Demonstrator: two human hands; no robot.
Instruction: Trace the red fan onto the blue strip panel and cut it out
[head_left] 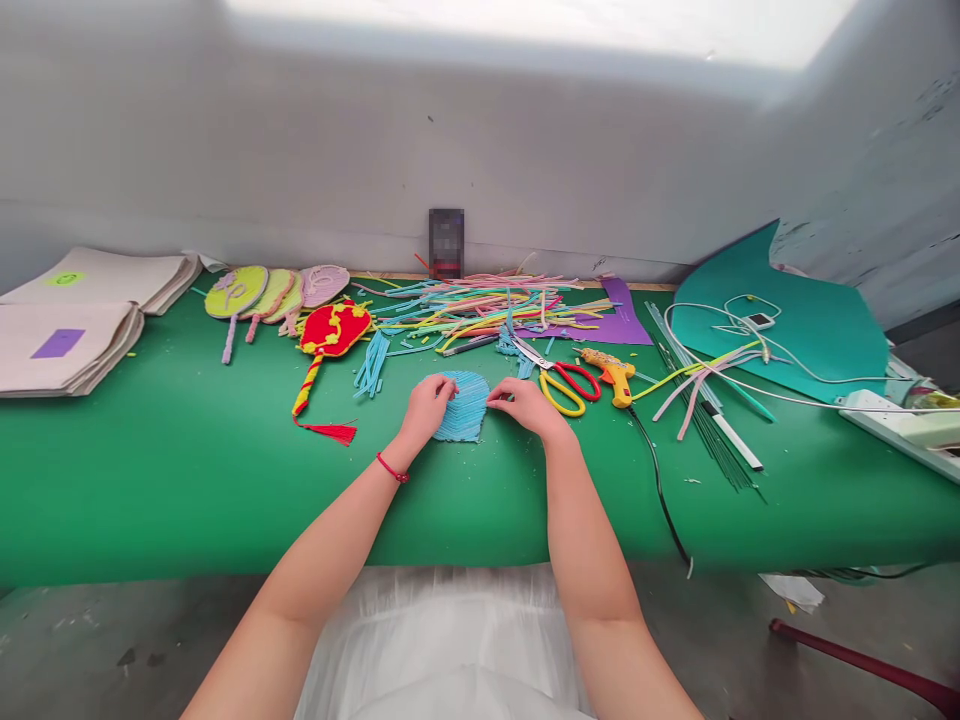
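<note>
A blue ribbed piece (466, 408) with a rounded upper edge lies flat on the green table (225, 500). At its left side is my left hand (429, 405), fingers closed together, and what they may hold is too small to make out. My right hand (523, 402) is at the piece's right edge, thumb and fingertips pinched together; anything between them is too small to tell. Scissors (562, 385) with red and yellow handles lie just right of my right hand, beside an orange glue gun (616, 376).
Coloured strips (480, 308) are heaped at the back. A red fan (335, 328) with a tassel and several pale fans (236, 292) lie left, near paper stacks (67, 340). At right are a teal sheet (810, 330), thin rods (720, 445), cables and a power strip (885, 408).
</note>
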